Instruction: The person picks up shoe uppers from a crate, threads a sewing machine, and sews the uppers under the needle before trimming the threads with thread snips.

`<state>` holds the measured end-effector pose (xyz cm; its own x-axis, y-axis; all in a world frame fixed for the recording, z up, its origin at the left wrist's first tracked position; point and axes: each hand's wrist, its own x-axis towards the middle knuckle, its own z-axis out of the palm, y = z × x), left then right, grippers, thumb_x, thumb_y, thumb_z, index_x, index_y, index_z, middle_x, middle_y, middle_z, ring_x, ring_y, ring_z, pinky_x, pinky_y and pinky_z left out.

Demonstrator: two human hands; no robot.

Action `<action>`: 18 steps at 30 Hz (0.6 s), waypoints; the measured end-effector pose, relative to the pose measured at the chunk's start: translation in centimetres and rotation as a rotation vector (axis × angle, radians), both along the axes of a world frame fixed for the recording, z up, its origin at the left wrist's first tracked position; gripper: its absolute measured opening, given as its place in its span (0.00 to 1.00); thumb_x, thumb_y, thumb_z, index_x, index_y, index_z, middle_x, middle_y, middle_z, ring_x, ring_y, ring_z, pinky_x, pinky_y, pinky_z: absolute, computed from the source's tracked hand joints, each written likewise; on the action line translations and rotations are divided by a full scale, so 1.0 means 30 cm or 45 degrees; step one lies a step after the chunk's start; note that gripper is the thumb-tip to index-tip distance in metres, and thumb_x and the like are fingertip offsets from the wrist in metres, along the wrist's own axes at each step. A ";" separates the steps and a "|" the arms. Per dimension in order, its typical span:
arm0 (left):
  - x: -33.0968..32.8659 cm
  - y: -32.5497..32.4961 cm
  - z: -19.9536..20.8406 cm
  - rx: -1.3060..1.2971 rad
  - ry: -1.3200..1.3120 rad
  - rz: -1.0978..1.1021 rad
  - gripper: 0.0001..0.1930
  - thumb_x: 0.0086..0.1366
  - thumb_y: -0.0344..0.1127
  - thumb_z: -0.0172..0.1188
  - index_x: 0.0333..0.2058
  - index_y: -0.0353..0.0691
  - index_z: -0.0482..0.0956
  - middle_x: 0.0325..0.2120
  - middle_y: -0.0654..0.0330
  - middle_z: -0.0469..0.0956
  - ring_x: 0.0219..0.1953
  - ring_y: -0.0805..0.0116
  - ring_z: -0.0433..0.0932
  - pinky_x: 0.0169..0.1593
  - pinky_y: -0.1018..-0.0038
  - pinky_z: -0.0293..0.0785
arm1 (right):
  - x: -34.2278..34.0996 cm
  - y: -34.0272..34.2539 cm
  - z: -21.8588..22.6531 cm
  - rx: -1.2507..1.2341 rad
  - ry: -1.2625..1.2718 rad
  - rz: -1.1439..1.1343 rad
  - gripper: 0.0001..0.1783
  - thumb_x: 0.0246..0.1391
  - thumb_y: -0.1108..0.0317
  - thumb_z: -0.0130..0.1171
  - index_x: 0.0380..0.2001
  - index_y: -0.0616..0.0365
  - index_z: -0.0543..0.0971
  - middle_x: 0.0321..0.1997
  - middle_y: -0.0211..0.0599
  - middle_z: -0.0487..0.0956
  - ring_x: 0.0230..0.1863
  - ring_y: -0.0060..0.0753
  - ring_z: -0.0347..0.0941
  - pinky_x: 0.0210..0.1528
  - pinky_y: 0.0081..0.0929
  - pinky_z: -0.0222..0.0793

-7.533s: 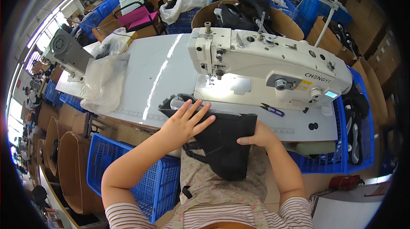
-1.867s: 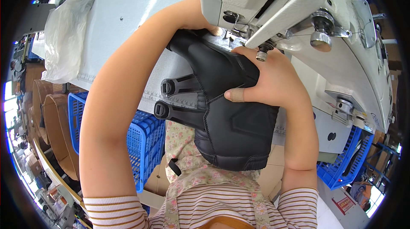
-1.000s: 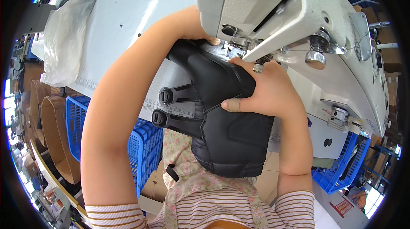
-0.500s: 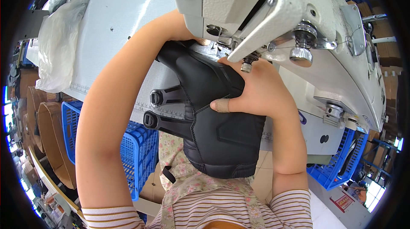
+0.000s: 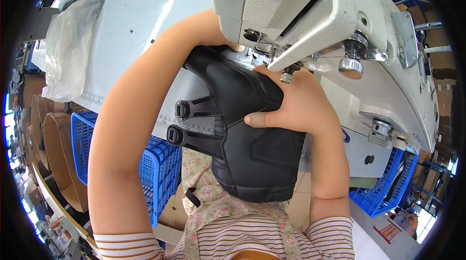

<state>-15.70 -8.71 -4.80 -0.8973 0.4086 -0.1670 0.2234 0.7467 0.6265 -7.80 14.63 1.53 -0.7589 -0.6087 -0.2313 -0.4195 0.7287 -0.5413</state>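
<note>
- Moved since earliest frame: black padded piece point(image 5: 264, 148), from the front edge of the table point(image 5: 126, 51) to the working end of the sewing machine point(image 5: 383, 80); barely shifts since last frame
- Right hand point(image 5: 306, 102): thumb spread from forefinger, pressing the piece; pinching underneath, can't tell
- Left hand point(image 5: 221, 37): mostly behind the machine, grip can't tell
- Progress: piece is placed; stitching seems under way, not finished; fresh seam hidden

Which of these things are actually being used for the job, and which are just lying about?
In use:
- black padded piece with straps
- white sewing machine
- right hand, on the piece
- left hand, partly hidden by the machine

Apparently just lying about:
- translucent plastic bag
- blue baskets
- small black discs
</note>
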 end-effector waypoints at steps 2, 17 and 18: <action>-0.003 0.005 -0.002 -0.022 -0.020 0.009 0.25 0.42 0.33 0.75 0.43 0.38 0.83 0.39 0.51 0.82 0.43 0.56 0.79 0.48 0.65 0.73 | 0.002 0.004 -0.022 -0.111 0.226 0.083 0.44 0.25 0.38 0.70 0.43 0.59 0.79 0.28 0.51 0.80 0.31 0.53 0.78 0.38 0.38 0.74; 0.281 -0.022 0.266 -0.211 0.217 -0.165 0.19 0.49 0.28 0.57 0.43 0.38 0.79 0.36 0.56 0.80 0.42 0.58 0.77 0.53 0.59 0.64 | -0.013 0.027 -0.044 -0.171 0.142 0.108 0.43 0.28 0.38 0.70 0.40 0.66 0.79 0.36 0.54 0.80 0.40 0.54 0.78 0.44 0.39 0.73; 0.304 -0.033 0.279 -0.222 0.227 -0.164 0.19 0.49 0.28 0.57 0.43 0.38 0.79 0.36 0.56 0.80 0.42 0.58 0.77 0.53 0.59 0.64 | -0.012 0.025 -0.039 -0.181 0.153 0.109 0.43 0.28 0.38 0.70 0.40 0.66 0.79 0.36 0.54 0.80 0.40 0.54 0.78 0.44 0.39 0.73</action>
